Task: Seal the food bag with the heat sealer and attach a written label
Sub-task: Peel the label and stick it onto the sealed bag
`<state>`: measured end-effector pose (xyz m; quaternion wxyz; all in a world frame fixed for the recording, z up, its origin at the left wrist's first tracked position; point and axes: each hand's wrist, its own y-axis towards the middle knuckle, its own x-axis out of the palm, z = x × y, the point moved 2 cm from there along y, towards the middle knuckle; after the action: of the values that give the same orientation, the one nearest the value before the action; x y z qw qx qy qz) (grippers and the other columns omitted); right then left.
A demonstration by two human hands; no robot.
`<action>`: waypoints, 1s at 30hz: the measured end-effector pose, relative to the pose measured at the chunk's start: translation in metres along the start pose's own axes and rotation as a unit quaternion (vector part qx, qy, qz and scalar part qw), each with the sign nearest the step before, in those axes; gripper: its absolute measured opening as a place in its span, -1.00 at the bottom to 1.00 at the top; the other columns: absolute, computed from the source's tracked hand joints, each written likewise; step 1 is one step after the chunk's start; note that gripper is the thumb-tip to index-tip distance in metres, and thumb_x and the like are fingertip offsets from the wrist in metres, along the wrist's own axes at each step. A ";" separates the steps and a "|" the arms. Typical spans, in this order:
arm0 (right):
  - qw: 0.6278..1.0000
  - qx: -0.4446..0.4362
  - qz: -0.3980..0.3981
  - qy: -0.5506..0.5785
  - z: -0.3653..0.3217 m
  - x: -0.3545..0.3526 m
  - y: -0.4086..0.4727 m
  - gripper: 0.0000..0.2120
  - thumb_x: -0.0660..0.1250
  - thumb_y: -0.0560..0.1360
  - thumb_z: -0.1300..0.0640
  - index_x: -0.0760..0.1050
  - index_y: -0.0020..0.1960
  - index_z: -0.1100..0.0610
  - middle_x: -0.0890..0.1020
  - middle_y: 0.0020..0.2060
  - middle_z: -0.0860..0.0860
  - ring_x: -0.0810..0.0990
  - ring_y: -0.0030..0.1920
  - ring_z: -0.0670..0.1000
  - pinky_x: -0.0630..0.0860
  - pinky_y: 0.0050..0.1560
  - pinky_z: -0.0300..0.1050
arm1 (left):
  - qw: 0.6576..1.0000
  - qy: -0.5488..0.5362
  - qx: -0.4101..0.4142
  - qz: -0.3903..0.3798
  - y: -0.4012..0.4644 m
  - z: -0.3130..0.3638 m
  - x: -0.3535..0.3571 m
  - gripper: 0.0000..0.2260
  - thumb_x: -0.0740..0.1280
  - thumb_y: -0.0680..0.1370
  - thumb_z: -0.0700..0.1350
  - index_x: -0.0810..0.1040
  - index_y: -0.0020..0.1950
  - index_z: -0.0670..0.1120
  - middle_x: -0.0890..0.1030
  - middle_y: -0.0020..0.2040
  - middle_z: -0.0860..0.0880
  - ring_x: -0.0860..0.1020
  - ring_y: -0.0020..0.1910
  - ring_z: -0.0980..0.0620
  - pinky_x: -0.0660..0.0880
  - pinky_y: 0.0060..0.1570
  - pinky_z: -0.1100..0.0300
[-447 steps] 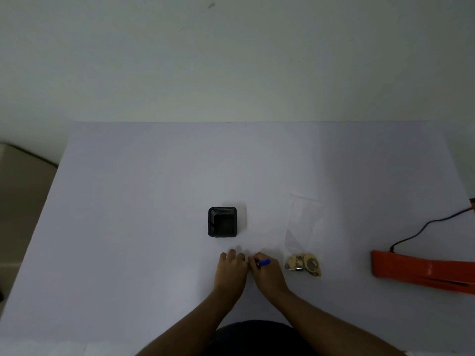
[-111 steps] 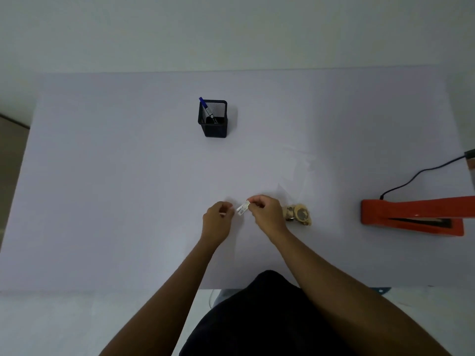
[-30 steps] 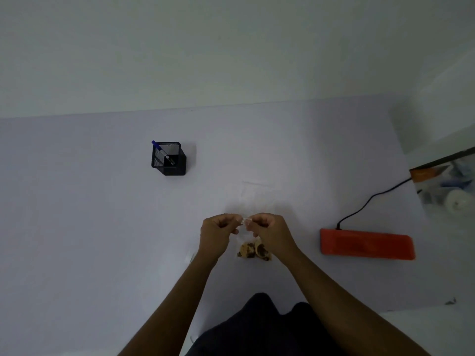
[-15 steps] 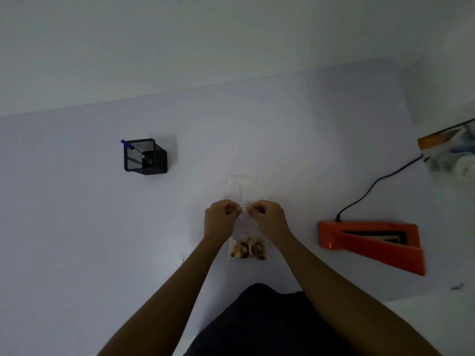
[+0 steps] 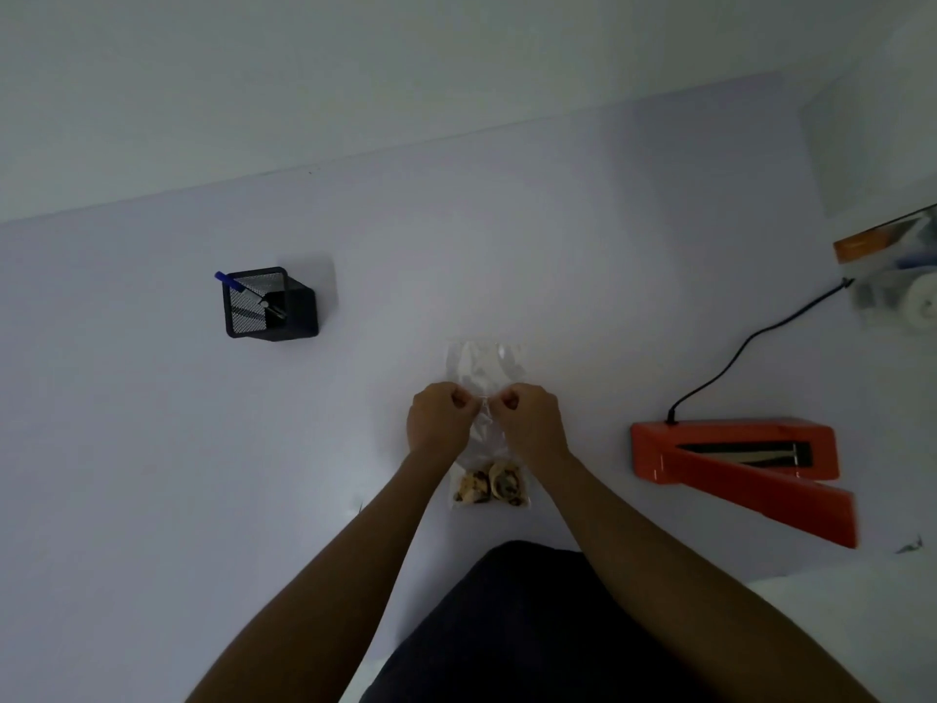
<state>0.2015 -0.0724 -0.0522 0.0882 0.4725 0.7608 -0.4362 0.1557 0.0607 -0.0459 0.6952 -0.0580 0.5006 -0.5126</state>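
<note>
A clear food bag [image 5: 485, 365] lies flat on the white table [image 5: 152, 449], with brown food [image 5: 489, 485] at its near end. My left hand [image 5: 440, 418] and my right hand [image 5: 530, 421] sit side by side over the bag's middle, fingers curled, pinching something small and pale between them; it looks like the label, but it is mostly hidden. The orange heat sealer [image 5: 740, 469] stands to the right with its lid raised and the sealing strip showing.
A black mesh pen holder [image 5: 271, 304] with a blue pen [image 5: 238, 287] stands at the back left. The sealer's black cord [image 5: 750, 342] runs to the far right, where a shelf holds cluttered items [image 5: 897, 276]. The table's near edge is by my body.
My hands stay together over the bag and have barely moved. The view has shifted slightly. Since one second ago the sealer's lid has come up.
</note>
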 end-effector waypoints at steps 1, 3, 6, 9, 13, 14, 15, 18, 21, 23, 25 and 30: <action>1.000 0.003 0.003 -0.003 0.000 0.001 0.000 -0.77 0.38 0.51 0.09 0.59 -0.25 0.20 0.64 -0.38 0.06 0.62 -0.36 0.03 0.54 -0.34 -0.09 | 1.000 0.002 -0.003 -0.001 0.000 0.001 0.001 -0.84 0.43 0.49 -0.01 0.63 -0.26 -0.04 0.62 -0.33 0.09 0.57 -0.35 0.13 0.39 -0.40 0.31; 1.000 0.006 0.009 -0.011 -0.001 0.001 -0.001 -0.75 0.37 0.52 0.10 0.58 -0.27 0.21 0.64 -0.39 0.09 0.60 -0.38 0.04 0.53 -0.35 -0.07 | 1.000 0.003 -0.009 -0.001 0.001 0.002 0.001 -0.84 0.42 0.49 -0.03 0.63 -0.26 -0.06 0.63 -0.34 0.06 0.58 -0.36 0.12 0.40 -0.41 0.31; 1.000 0.009 0.011 -0.023 -0.002 0.002 0.000 -0.76 0.37 0.53 0.10 0.58 -0.27 0.20 0.64 -0.37 0.09 0.58 -0.37 0.01 0.46 -0.36 -0.15 | 1.000 0.014 -0.013 0.001 0.002 0.002 0.002 -0.84 0.42 0.49 -0.03 0.62 -0.27 -0.06 0.62 -0.34 0.06 0.58 -0.37 0.10 0.44 -0.42 0.28; 0.999 0.016 0.011 -0.030 -0.003 0.003 0.001 -0.79 0.37 0.52 0.10 0.56 -0.28 0.14 0.62 -0.38 0.02 0.57 -0.36 -0.02 0.40 -0.36 -0.21 | 1.000 0.021 -0.015 0.002 0.002 0.002 0.003 -0.83 0.42 0.49 -0.03 0.61 -0.28 -0.05 0.61 -0.35 0.07 0.56 -0.38 0.12 0.43 -0.43 0.25; 0.999 0.029 0.026 -0.026 -0.003 0.003 0.001 -0.77 0.40 0.48 0.09 0.48 -0.32 0.10 0.54 -0.42 -0.04 0.52 -0.39 -0.05 0.44 -0.35 -0.16 | 1.000 0.023 -0.016 0.007 0.003 0.002 0.004 -0.83 0.43 0.48 0.00 0.60 -0.27 -0.03 0.61 -0.34 0.07 0.58 -0.35 0.10 0.48 -0.38 0.24; 0.999 0.032 0.030 -0.023 -0.002 0.003 0.001 -0.77 0.41 0.47 0.08 0.47 -0.32 0.09 0.54 -0.42 -0.04 0.52 -0.38 -0.04 0.45 -0.35 -0.15 | 1.000 0.022 -0.019 0.010 0.003 0.001 0.004 -0.82 0.44 0.48 0.02 0.59 -0.26 -0.03 0.61 -0.33 0.07 0.58 -0.35 0.10 0.46 -0.39 0.25; 0.999 0.033 0.033 -0.019 -0.001 0.003 0.001 -0.78 0.41 0.46 0.07 0.48 -0.30 0.09 0.55 -0.40 -0.04 0.53 -0.37 -0.04 0.44 -0.35 -0.15 | 0.999 0.021 -0.021 0.012 0.004 -0.001 0.003 -0.81 0.45 0.47 0.04 0.58 -0.26 -0.03 0.61 -0.33 0.07 0.57 -0.35 0.11 0.42 -0.41 0.26; 0.998 0.036 0.048 -0.001 0.003 0.001 0.001 -0.78 0.45 0.45 0.06 0.51 -0.24 0.16 0.59 -0.33 0.02 0.56 -0.33 0.00 0.47 -0.35 -0.12 | 0.999 0.026 -0.032 0.021 0.006 -0.006 0.000 -0.72 0.49 0.42 0.13 0.54 -0.28 -0.03 0.59 -0.34 0.07 0.55 -0.36 0.11 0.36 -0.42 0.25; 0.997 0.031 0.070 0.027 0.006 0.000 0.001 -0.76 0.50 0.42 0.09 0.49 -0.22 0.20 0.60 -0.30 0.08 0.59 -0.29 0.09 0.56 -0.28 -0.01 | 0.998 0.038 -0.041 0.021 0.008 -0.009 -0.002 -0.67 0.51 0.38 0.19 0.52 -0.28 -0.03 0.58 -0.34 0.06 0.55 -0.35 0.08 0.36 -0.41 0.22; 0.996 0.028 0.076 0.036 0.005 0.001 0.001 -0.79 0.51 0.41 0.16 0.49 -0.23 0.21 0.60 -0.29 0.09 0.60 -0.27 0.12 0.59 -0.25 0.04 | 0.998 0.047 -0.043 0.016 0.010 -0.010 -0.003 -0.67 0.51 0.38 0.19 0.52 -0.27 -0.03 0.58 -0.33 0.07 0.56 -0.33 0.08 0.36 -0.40 0.22; 0.996 0.025 0.079 0.043 0.005 0.003 0.003 -0.82 0.50 0.39 0.23 0.49 -0.23 0.21 0.59 -0.29 0.09 0.60 -0.26 0.12 0.61 -0.24 0.07 | 0.998 0.050 -0.043 0.010 0.011 -0.010 -0.004 -0.68 0.51 0.39 0.18 0.52 -0.27 -0.02 0.58 -0.34 0.07 0.55 -0.34 0.08 0.35 -0.41 0.22; 0.995 0.029 0.081 0.060 0.008 0.002 0.004 -0.82 0.52 0.38 0.27 0.50 -0.22 0.23 0.58 -0.30 0.05 0.52 -0.31 0.01 0.50 -0.32 -0.19 | 0.998 0.051 -0.039 -0.004 0.014 -0.009 -0.006 -0.70 0.51 0.41 0.12 0.48 -0.29 -0.01 0.55 -0.34 0.08 0.53 -0.34 0.09 0.33 -0.42 0.23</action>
<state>0.2018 -0.0763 -0.0602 0.0642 0.5600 0.7110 -0.4204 0.1580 0.0760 -0.0547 0.6638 -0.0609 0.5551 -0.4975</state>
